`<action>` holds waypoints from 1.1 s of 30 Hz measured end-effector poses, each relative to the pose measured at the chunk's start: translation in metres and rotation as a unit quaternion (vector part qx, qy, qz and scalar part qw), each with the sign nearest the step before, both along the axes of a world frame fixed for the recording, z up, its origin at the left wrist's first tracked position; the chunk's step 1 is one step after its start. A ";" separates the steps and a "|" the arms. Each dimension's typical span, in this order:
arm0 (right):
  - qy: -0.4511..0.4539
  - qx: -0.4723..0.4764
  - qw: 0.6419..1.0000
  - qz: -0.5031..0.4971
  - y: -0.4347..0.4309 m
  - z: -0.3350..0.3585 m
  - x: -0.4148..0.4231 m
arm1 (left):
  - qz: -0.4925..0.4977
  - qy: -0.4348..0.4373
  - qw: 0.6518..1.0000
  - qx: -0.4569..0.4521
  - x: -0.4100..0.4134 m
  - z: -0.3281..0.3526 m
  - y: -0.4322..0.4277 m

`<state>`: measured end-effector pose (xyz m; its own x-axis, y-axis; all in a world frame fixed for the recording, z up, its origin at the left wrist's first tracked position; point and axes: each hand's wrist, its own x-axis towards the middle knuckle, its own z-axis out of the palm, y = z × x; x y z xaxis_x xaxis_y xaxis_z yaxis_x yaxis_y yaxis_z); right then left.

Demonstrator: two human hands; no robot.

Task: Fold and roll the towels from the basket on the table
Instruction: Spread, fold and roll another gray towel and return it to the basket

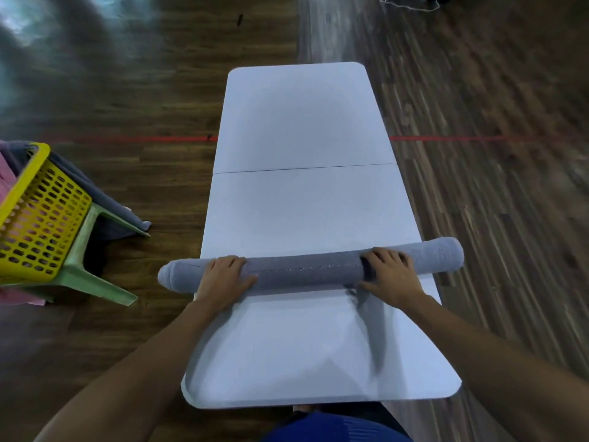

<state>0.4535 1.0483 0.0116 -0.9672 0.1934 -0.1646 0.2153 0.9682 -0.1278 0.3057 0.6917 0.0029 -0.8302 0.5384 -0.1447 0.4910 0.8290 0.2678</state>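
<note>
A grey towel (306,271) lies rolled into a long tube across the white table (302,199), both ends sticking out past the table's sides. My left hand (223,279) rests over the roll near its left end, fingers curved over the top. My right hand (390,275) lies on the roll near its right end, fingers over the top and thumb on the near side. A blurred grey strip (376,327) trails from under my right hand toward the table's near edge. The yellow basket (38,218) stands at the left, holding pink and grey towels.
The basket sits on a pale green plastic stool (92,256) on the wooden floor, left of the table. A grey towel (105,199) hangs over the basket's far side. A red line (143,139) crosses the floor. The table's far half is bare white surface.
</note>
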 end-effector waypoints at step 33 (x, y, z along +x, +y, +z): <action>-0.087 -0.259 0.871 -0.408 -0.077 -0.016 -0.061 | 0.324 -0.207 0.917 0.109 0.040 -0.016 0.129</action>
<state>0.3927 0.9715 -0.0045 -0.4948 0.6608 -0.5643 0.8643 0.3067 -0.3986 0.3453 0.8206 -0.0132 -0.8846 0.0056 -0.4664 -0.2659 0.8155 0.5141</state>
